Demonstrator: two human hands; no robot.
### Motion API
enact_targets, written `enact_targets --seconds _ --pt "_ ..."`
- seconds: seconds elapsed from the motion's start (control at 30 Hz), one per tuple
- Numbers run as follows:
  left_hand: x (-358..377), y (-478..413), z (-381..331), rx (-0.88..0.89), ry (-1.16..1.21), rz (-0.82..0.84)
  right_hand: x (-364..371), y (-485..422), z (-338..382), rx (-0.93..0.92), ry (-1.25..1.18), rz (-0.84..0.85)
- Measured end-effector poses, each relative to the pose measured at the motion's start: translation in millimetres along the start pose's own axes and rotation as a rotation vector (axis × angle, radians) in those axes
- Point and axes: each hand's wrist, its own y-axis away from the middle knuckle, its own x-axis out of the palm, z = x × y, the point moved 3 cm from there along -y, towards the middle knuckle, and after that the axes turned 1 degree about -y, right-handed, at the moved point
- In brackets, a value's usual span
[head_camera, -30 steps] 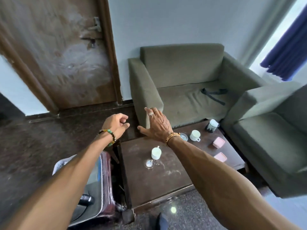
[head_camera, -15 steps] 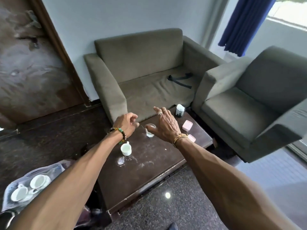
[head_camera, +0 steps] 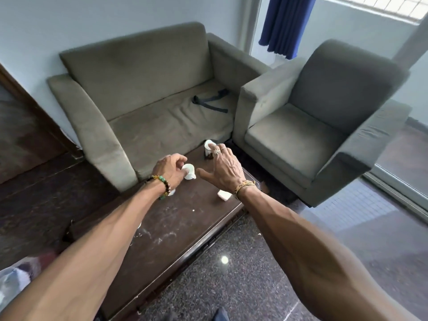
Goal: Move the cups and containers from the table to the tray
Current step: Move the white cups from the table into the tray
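White cup (head_camera: 189,174) stands between left hand (head_camera: 170,170) and right hand (head_camera: 225,171).

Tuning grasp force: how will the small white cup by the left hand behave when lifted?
Probably rigid and light: the white cup is small, looks ceramic. Likely fragile and smooth, so slippery. Squat shape on the flat table suggests it won't tip easily.

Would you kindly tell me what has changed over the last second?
Both hands moved forward over the table. The left hand, which held nothing, now curls its fingers round the white cup; the right hand has stretched toward the white-lidded jar, fingers straight. The view swung right. Jar, cup and pink container stand where they were; nothing is lifted.
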Motion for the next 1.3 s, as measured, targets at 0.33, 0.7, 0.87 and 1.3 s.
enact_targets --seconds 0.33,0.7,0.87,1.3 --pt "60 -77 -16 0.003 -0.013 0.128 21 -38 -63 0.094 0.018 0.075" --pt "52 -175 -25 -0.031 0.014 0.091 22 -130 -106 0.156 -0.004 0.036" --pt "75 -198 9 -0.133 0.028 0.087 52 -158 -124 0.147 -0.034 0.09" --pt "202 -212 110 -0.49 0.099 0.12 219 -188 -180 -0.003 -0.001 0.474"
